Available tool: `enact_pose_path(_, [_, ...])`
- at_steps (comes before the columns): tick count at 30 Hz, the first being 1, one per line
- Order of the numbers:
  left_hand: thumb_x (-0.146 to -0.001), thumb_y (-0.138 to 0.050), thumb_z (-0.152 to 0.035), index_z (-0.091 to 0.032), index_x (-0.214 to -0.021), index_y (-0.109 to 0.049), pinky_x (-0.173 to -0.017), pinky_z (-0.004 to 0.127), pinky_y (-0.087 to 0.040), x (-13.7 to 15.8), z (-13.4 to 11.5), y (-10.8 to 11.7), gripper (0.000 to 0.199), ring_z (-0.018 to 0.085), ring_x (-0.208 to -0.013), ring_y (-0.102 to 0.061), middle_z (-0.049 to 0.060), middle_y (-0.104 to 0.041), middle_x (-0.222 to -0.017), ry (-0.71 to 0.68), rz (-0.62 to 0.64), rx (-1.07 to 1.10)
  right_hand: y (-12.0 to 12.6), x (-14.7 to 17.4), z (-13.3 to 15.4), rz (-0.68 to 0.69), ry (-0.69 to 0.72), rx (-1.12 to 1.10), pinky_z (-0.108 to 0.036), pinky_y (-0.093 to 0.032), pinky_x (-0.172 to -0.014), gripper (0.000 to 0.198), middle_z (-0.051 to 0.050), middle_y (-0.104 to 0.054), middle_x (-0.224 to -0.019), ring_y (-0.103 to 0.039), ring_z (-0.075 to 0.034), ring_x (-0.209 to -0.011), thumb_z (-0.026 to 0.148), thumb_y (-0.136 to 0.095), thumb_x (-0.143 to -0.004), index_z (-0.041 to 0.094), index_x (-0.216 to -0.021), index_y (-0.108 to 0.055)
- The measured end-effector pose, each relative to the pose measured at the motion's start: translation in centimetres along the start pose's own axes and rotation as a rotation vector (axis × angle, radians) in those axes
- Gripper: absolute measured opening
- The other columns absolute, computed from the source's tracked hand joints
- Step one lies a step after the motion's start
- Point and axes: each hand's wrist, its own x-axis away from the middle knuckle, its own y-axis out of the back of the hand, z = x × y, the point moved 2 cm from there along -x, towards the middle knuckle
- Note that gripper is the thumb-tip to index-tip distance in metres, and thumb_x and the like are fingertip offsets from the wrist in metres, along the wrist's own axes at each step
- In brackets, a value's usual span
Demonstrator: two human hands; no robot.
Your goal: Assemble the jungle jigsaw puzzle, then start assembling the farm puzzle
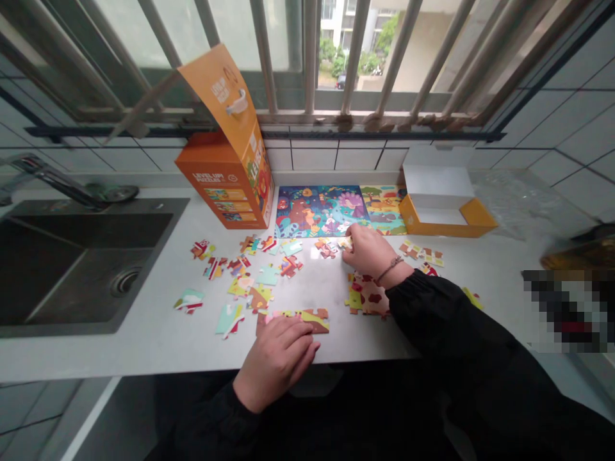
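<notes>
In the head view, the right hand (369,251) is reaching toward twelve o'clock across the table (158,333), its fingers curled down onto a small loose puzzle piece (344,242) just below the finished picture strip (336,208); whether it is pinching the piece or only pressing on it I cannot tell. The left hand (276,358) is lying flat and relaxed at six o'clock, fingertips resting on a joined strip of pieces (307,317) and gripping nothing. More scattered pieces (250,282) are lying at ten o'clock of the left hand, and a joined red-and-yellow cluster (368,296) is sitting just under the right wrist. An orange puzzle box (225,186) is standing open at eleven o'clock, its tray (449,214) at one o'clock, a dark sink (72,269) at nine. To do this well, I judge the piece should be lifted cleanly, turned to match colours, and pressed in flat while the left hand is steadying the strip.
</notes>
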Motion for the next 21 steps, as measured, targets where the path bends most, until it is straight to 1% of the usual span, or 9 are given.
enact_pose_path(3, [-0.107,-0.064,-0.021,-0.023,-0.111,-0.076,-0.098,0.046,-0.058,-0.1,-0.1,0.2,0.013,0.026,-0.107,-0.076,0.006,-0.083,-0.113,0.002,-0.004,0.004,0.8,1.9,-0.3,-0.116,0.071,-0.098,-0.038,-0.052,-0.091,0.033,-0.016,-0.071,-0.116,-0.068,-0.031,-0.107,0.017,-0.064,-0.088,0.016,-0.121,-0.06])
enact_pose_path(6, [-0.106,-0.065,-0.02,-0.022,-0.106,-0.076,-0.097,0.044,-0.057,-0.1,-0.2,0.2,0.011,0.025,-0.106,-0.077,0.006,-0.083,-0.111,-0.006,-0.028,0.015,1.6,6.0,0.5,-0.224,0.184,-0.283,-0.04,-0.057,-0.089,0.032,-0.013,-0.07,-0.115,-0.069,-0.029,-0.103,0.018,-0.064,-0.091,0.02,-0.122,-0.058])
enact_pose_path(8, [-0.105,-0.066,-0.018,-0.021,-0.104,-0.075,-0.098,0.044,-0.056,0.0,-0.1,0.1,0.009,0.025,-0.107,-0.077,0.006,-0.083,-0.111,-0.006,-0.044,0.022,1.8,9.5,1.7,-0.194,0.239,-0.359,-0.041,-0.06,-0.089,0.03,-0.011,-0.07,-0.113,-0.07,-0.027,-0.1,0.014,-0.063,-0.092,0.023,-0.12,-0.057])
enact_pose_path(11, [-0.104,-0.068,-0.016,-0.02,-0.106,-0.074,-0.098,0.044,-0.056,0.0,0.1,0.0,0.008,0.025,-0.106,-0.077,0.006,-0.083,-0.112,0.003,-0.039,0.053,1.3,14.9,3.7,-0.155,0.346,-0.444,-0.046,-0.061,-0.103,0.036,-0.013,-0.071,-0.13,-0.071,-0.029,-0.121,0.009,-0.062,-0.094,0.025,-0.125,-0.057])
enact_pose_path(13, [-0.104,-0.067,-0.014,-0.021,-0.111,-0.073,-0.098,0.043,-0.056,-0.4,-0.2,0.4,0.011,0.025,-0.107,-0.077,0.006,-0.083,-0.113,0.01,-0.043,0.107,0.3,17.7,4.5,-0.131,0.377,-0.47,-0.047,-0.063,-0.103,0.037,-0.013,-0.072,-0.135,-0.072,-0.029,-0.124,0.007,-0.061,-0.095,0.026,-0.127,-0.058])
enact_pose_path(15, [-0.104,-0.066,-0.014,-0.021,-0.118,-0.072,-0.101,0.042,-0.057,-1.2,-1.0,1.5,0.017,0.025,-0.108,-0.077,0.007,-0.083,-0.114,0.031,-0.073,0.215,-0.9,19.7,4.6,-0.122,0.393,-0.481,-0.048,-0.065,-0.102,0.036,-0.013,-0.073,-0.136,-0.073,-0.029,-0.124,0.008,-0.06,-0.097,0.026,-0.128,-0.06])
enact_pose_path(18, [-0.109,-0.062,-0.023,-0.022,-0.134,-0.068,-0.104,0.042,-0.059,-2.2,-3.4,4.3,0.026,0.023,-0.106,-0.077,0.009,-0.082,-0.113,0.043,-0.145,0.479,-2.6,21.1,4.0,-0.171,0.391,-0.515,-0.046,-0.066,-0.104,0.034,-0.014,-0.072,-0.142,-0.073,-0.028,-0.128,0.013,-0.063,-0.102,0.026,-0.133,-0.062])
enact_pose_path(20, [-0.112,-0.058,-0.034,-0.025,-0.147,-0.062,-0.095,0.039,-0.064,-2.0,-5.4,6.4,0.037,0.023,-0.1,-0.079,0.009,-0.084,-0.11,-0.045,-0.184,0.66,-3.6,21.4,3.5,-0.206,0.374,-0.556,-0.044,-0.066,-0.107,0.033,-0.015,-0.069,-0.147,-0.072,-0.028,-0.132,0.016,-0.066,-0.103,0.027,-0.134,-0.063])
enact_pose_path(21, [-0.112,-0.057,-0.038,-0.03,-0.15,-0.061,-0.092,0.038,-0.066,-1.6,-6.3,7.2,0.038,0.023,-0.097,-0.079,0.007,-0.085,-0.108,-0.06,-0.17,0.692,-4.0,21.4,3.3,-0.221,0.366,-0.575,-0.044,-0.066,-0.107,0.033,-0.015,-0.068,-0.149,-0.071,-0.027,-0.133,0.017,-0.068,-0.103,0.027,-0.134,-0.064])
